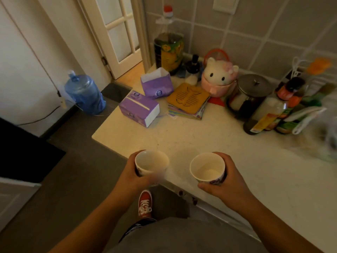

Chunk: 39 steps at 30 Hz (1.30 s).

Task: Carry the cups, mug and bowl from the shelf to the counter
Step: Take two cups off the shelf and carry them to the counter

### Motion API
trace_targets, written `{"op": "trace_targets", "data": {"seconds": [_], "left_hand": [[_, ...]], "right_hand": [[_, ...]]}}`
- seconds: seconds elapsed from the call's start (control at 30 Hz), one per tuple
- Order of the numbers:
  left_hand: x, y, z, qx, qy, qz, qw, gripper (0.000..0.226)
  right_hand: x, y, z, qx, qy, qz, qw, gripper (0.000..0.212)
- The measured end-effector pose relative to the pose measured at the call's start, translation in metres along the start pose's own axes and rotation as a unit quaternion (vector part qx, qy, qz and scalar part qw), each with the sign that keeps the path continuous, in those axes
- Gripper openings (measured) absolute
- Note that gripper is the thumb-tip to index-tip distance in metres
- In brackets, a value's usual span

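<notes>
White cups (151,162) (207,168) gripped upright, both hands (130,175) (230,181) outstretched.

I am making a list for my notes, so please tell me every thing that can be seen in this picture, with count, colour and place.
cups: 2, white, one in each hand at the counter's near edge
counter: 1, cream, centre and right
tissue boxes: 2, purple, left part of counter
mats: 1 stack, orange on top, behind the boxes
cat jar: 1, white and pink, by the wall
oil bottle: 1, dark with yellow label, back corner
small dark bottle: 1, beside the oil bottle
glass jar: 1, metal lid, right of the cat jar
sauce bottles: several, mixed colours, far right
water jug: 1, blue, on the floor, left
door: 1, white, back
shoe: 1, red, floor
left hand: holds one cup
right hand: holds the other cup
</notes>
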State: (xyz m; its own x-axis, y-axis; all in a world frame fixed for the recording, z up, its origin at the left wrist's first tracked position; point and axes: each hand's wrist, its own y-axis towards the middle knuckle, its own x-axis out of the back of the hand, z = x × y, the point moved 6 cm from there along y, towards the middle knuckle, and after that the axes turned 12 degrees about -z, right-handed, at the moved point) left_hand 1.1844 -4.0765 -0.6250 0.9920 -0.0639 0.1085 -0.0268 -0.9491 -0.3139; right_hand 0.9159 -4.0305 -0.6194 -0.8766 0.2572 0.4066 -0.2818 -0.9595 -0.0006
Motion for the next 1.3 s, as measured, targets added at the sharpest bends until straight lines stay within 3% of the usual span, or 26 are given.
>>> {"op": "trace_targets", "data": {"seconds": [0.2, 0.47, 0.8, 1.3], "left_hand": [[0.006, 0.075, -0.025, -0.053, 0.047, 0.059, 0.996, 0.070], [-0.026, 0.149, -0.027, -0.101, 0.129, 0.122, 0.979, 0.077], [-0.109, 0.172, -0.013, -0.183, 0.223, 0.152, 0.945, 0.086], [-0.143, 0.181, -0.004, -0.184, 0.208, 0.106, 0.955, 0.090]], "right_hand": [[-0.016, 0.021, 0.008, -0.056, -0.022, -0.110, 0.992, 0.083], [-0.015, 0.026, 0.008, -0.114, -0.050, -0.229, 0.965, 0.081], [0.029, 0.012, -0.014, -0.158, -0.112, -0.271, 0.943, 0.085], [0.079, 0.022, -0.046, -0.187, -0.142, -0.256, 0.938, 0.092]]}}
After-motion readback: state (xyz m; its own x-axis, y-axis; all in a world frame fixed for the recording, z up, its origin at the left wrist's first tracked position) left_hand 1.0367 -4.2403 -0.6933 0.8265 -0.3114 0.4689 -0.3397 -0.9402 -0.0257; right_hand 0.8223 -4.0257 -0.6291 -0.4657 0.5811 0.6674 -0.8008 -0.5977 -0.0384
